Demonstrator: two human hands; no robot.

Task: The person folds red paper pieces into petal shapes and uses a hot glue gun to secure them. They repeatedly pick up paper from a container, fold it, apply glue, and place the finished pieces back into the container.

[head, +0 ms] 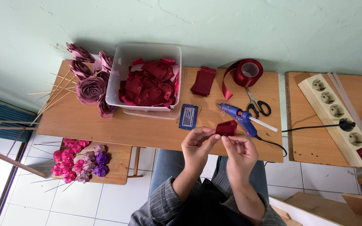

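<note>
Both hands, left hand (197, 144) and right hand (239, 147), pinch a folded dark red ribbon piece (226, 127) just above the tabletop (147, 129) edge, beside the blue glue gun (237, 115). Keeping the fold creased tight with the fingertips should help it hold its petal shape.

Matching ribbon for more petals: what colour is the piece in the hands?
Dark red ribbon piece, head view.

A wooden table (156, 129) carries a clear bin (147, 79) at 12 o'clock, a blue glue gun (239, 117), scissors (257, 104) and a ribbon roll (248, 72) toward 2, and ribbon roses (89, 79) at 10.
</note>
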